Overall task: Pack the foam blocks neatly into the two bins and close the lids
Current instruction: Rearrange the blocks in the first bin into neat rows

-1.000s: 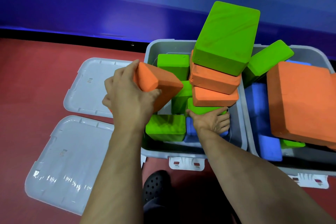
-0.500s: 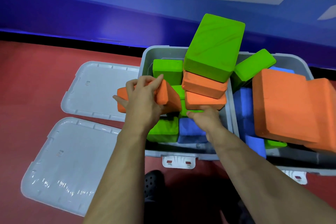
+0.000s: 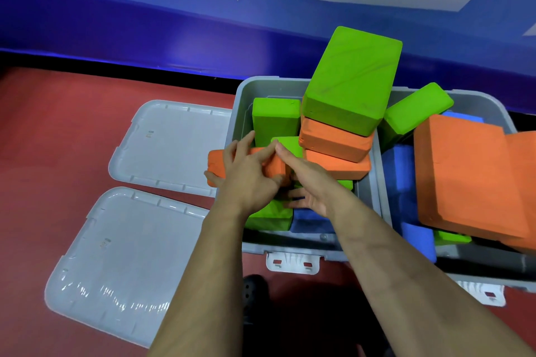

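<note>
- Our left hand (image 3: pixel 249 174) grips an orange foam block (image 3: pixel 220 164) from above; its fingers (image 3: pixel 262 155) are spread across the top face and the thumb curls under the left end, so the hand is closed on the block.
- Our right hand (image 3: pixel 311 185) lies just to the right, touching the left hand. Its fingers (image 3: pixel 290 158) are fairly straight and narrow, with the tips against the same orange block and a green block behind it. Whether it grips anything, we cannot tell.
- Compared with half a second ago, the orange block sits lower and flatter, and our right hand has come up from the blue block (image 3: pixel 310 219) at the bin's near edge to meet the left hand.
- The orange block's long axis runs left to right, nearly level; its left end juts out past the left wall of the left bin (image 3: pixel 240 101).
- Inside that bin, a large green block (image 3: pixel 351 81) tops a leaning stack of two orange blocks (image 3: pixel 336 139). Another green block (image 3: pixel 275 119) stands upright at the back left, and one more (image 3: pixel 271 216) lies at the near left corner.
- The right bin (image 3: pixel 499 107) touches the left one and holds a big orange slab (image 3: pixel 461 177) tilted over blue and green blocks.
- Two grey lids (image 3: pixel 171 142) lie flat on the red floor (image 3: pixel 58 124) to the left of the bins.
</note>
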Available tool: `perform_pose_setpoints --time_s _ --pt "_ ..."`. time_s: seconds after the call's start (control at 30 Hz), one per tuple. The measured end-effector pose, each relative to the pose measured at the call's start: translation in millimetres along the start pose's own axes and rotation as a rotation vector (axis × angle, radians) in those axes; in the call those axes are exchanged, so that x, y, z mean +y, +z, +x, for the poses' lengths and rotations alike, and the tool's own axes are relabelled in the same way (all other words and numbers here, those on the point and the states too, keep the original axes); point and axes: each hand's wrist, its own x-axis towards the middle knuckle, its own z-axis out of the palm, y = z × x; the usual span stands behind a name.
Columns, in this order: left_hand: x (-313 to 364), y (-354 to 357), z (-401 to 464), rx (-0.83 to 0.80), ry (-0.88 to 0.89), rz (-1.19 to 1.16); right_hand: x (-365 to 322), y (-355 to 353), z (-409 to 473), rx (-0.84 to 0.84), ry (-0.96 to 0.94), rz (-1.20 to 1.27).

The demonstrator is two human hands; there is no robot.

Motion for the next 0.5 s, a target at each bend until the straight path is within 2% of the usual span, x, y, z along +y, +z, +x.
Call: perform_pose_setpoints --time_s 0.07,0.2,0.23,0.33,0.5 --pt "-5 -1 3 0.031 -0.044 -0.067 0 -1 3 0.024 -0.031 0.042" --pt "-23 -4 10 0.344 -0.224 -0.363 1 -5 9 0.050 -0.054 0.119" --pt "-28 -2 10 0.367 -0.281 -0.393 2 -3 10 0.049 -0.058 0.119" --pt "-36 12 10 0.237 -0.358 -0.444 9 4 17 0.090 -0.069 0.061" --pt "-33 27 10 0.111 -0.332 -0.419 23 7 27 0.203 -0.044 0.014"
